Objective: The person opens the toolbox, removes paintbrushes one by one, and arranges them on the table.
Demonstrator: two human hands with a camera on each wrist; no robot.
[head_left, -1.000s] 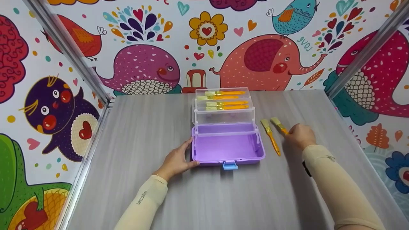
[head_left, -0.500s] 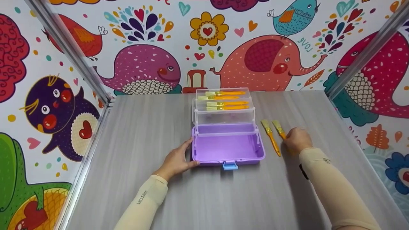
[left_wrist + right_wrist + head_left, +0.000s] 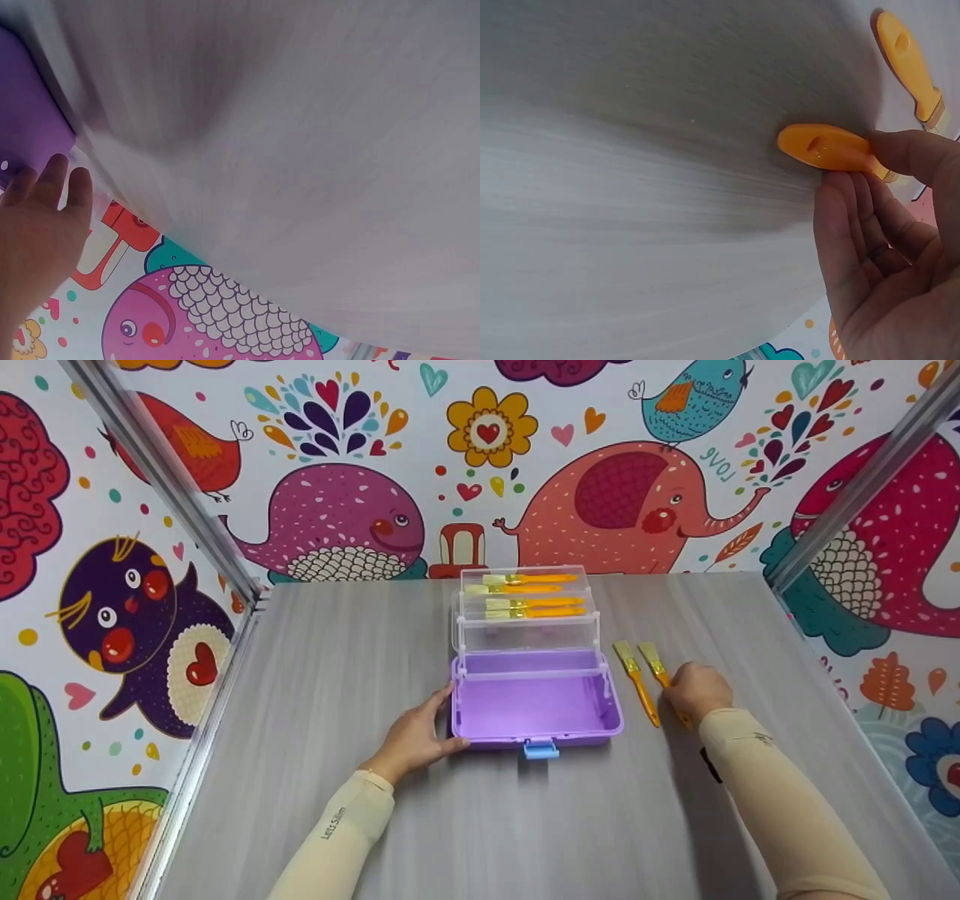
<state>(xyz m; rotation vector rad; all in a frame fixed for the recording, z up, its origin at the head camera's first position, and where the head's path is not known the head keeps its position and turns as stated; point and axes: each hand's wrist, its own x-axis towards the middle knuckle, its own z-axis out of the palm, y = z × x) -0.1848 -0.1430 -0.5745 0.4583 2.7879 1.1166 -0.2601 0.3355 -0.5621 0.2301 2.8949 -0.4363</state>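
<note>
My right hand pinches the yellow handle of a paintbrush between thumb and fingertips, right of the box. Its pale bristles point toward the back wall. Beside it, on the left, a second paintbrush lies nearly parallel on the table. My left hand rests against the left side of a purple plastic box, thumb at the front corner and fingers extended along the side. In the left wrist view, the fingers reach to the purple wall. The box stands open, its blue latch at the front.
Clear tiered trays rise behind the purple base, and several yellow-handled paintbrushes lie in the upper ones. The grey table ends at a cartoon-printed back wall. Metal posts stand at the corners.
My right hand has moved slightly left and toward me with the paintbrush, bringing it close to parallel with the other one. The left hand and the box have stayed in place.
</note>
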